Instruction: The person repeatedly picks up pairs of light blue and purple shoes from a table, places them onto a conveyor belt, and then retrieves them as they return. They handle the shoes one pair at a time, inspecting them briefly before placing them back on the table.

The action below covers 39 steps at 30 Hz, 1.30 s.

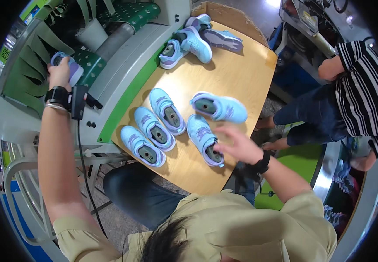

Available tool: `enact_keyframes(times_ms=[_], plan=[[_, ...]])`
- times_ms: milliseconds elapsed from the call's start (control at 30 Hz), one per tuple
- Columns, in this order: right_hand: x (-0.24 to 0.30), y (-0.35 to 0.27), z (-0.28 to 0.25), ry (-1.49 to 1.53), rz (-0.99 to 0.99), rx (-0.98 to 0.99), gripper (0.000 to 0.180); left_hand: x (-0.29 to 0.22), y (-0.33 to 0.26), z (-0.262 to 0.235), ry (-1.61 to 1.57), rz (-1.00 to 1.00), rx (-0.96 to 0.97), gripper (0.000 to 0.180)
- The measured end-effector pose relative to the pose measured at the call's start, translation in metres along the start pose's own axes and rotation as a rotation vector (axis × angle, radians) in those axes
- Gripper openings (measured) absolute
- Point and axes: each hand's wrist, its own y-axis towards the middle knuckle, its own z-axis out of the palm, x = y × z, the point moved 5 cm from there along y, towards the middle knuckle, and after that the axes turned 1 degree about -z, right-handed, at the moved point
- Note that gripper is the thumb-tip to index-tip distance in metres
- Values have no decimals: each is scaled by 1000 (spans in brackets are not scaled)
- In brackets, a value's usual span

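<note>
My left hand (59, 75) is closed around a light blue and lavender sneaker (75, 72) beside the green conveyor belt (89, 65). Over the near right of the wooden table, my right hand (242, 147) has its fingers apart, slightly blurred, with thumb and fingers at the heel of a light blue sneaker (202, 135); whether they touch it I cannot tell. Just beyond lies another light blue sneaker (230, 109), turned sideways and smeared by motion. Three matching sneakers stand in a slanted row to the left, among them the middle one (147, 122). Dark grey forms show inside their openings.
Several more sneakers (197, 45) are heaped at the table's far end, by a cardboard piece (237, 19). Green flaps (36, 48) hang around the machine's opening. A cable (82, 161) runs down from my left wrist. At right stands a person in a striped shirt (363, 87).
</note>
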Motion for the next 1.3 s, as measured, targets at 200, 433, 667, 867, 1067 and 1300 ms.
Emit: enact_keyframes(times_ms=[200,433,667,867,1067,1300], plan=[[12,44,-46,-469,-247,-185,82,-20,-28,17,-259,-52,139,77],[-14,90,-47,-328,-246,-11,74,-20,-31,11,-254,-137,171,61],[3,108,-101,-876,-270,198,70,-66,-70,18,-256,-237,218,64],[22,197,-95,-472,-68,389,84,-30,-39,10,-322,-144,153,58],[-52,304,-132,-599,183,-219,94,-32,-41,11,-376,-114,161,60],[-27,259,-198,-243,254,-234,63,-48,-54,9,-321,-101,136,56]])
